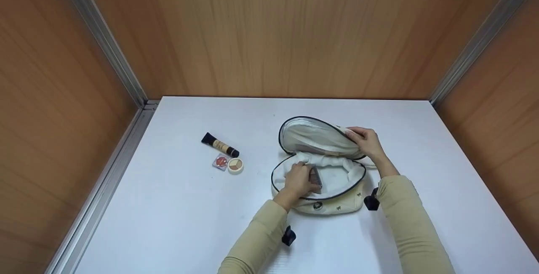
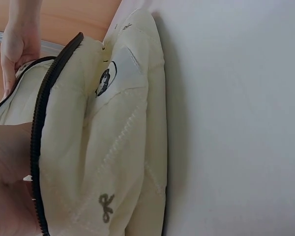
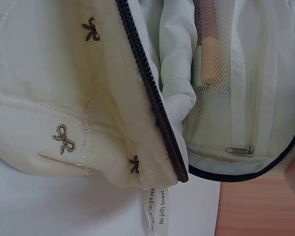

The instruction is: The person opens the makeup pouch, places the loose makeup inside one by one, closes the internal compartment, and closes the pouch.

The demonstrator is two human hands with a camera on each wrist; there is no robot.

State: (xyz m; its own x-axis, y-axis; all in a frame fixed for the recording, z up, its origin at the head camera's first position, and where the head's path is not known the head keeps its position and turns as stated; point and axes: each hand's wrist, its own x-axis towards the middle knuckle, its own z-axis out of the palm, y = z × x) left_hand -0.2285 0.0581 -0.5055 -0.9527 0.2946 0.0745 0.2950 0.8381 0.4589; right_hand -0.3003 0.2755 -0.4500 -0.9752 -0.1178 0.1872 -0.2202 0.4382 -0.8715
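Observation:
A cream quilted pouch [image 1: 337, 207] with a black zip edge lies unzipped on the white table. My left hand [image 1: 298, 180] reaches into its main compartment and grips a dark flat case [image 1: 315, 178]; in the left wrist view the fingers are hidden behind the zip edge. At the raised lid [image 1: 318, 137], my right hand [image 1: 365, 141] pinches the rim on its right side. The right wrist view shows a mesh pocket [image 3: 216, 69] with a peach-coloured item [image 3: 211, 60] behind it, and a zip pull [image 3: 240, 150].
Left of the pouch lie a black-and-beige tube [image 1: 220, 145], a small clear square pack [image 1: 220, 162] with red in it, and a round three-colour palette [image 1: 235, 165]. Wooden panels [image 1: 294, 34] stand behind and at both sides of the table. A printed label [image 3: 160, 209] hangs from the pouch.

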